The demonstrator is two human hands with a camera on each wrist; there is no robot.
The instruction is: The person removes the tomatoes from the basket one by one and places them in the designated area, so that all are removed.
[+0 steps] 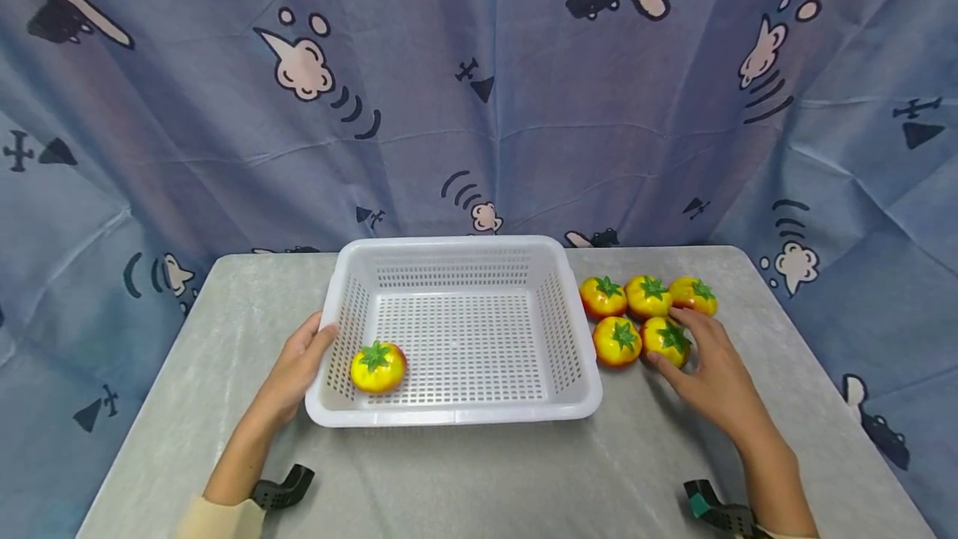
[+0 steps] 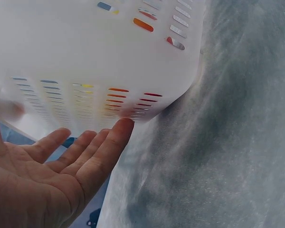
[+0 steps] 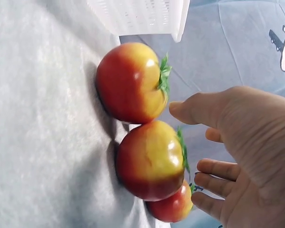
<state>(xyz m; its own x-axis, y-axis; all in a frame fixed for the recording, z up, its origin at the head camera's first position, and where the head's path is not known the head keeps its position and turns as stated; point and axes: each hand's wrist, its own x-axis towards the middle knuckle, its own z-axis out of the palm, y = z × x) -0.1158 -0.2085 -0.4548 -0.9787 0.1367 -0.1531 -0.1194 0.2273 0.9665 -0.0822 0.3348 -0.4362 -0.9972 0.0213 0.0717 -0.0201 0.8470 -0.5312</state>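
A white perforated basket [image 1: 449, 416] stands mid-table, and one yellow-red tomato [image 1: 377, 367] lies in its near left corner. My left hand [image 1: 295, 364] rests with straight fingers against the basket's left wall [image 2: 99, 52]; its fingertips [image 2: 121, 130] touch the lower edge. Several more tomatoes lie in a cluster right of the basket. My right hand [image 1: 707, 368] hovers open over the near right tomato [image 1: 669, 339]. In the right wrist view that tomato [image 3: 152, 159] sits just under the spread fingers [image 3: 213, 168] and is not gripped.
The grey table [image 1: 479, 472] has rounded far corners, with a blue airplane-print curtain [image 1: 479, 106] hanging close behind it. A neighbouring tomato [image 3: 130, 83] lies between my right hand and the basket. Black wrist mounts [image 1: 283, 489] show at the near edge.
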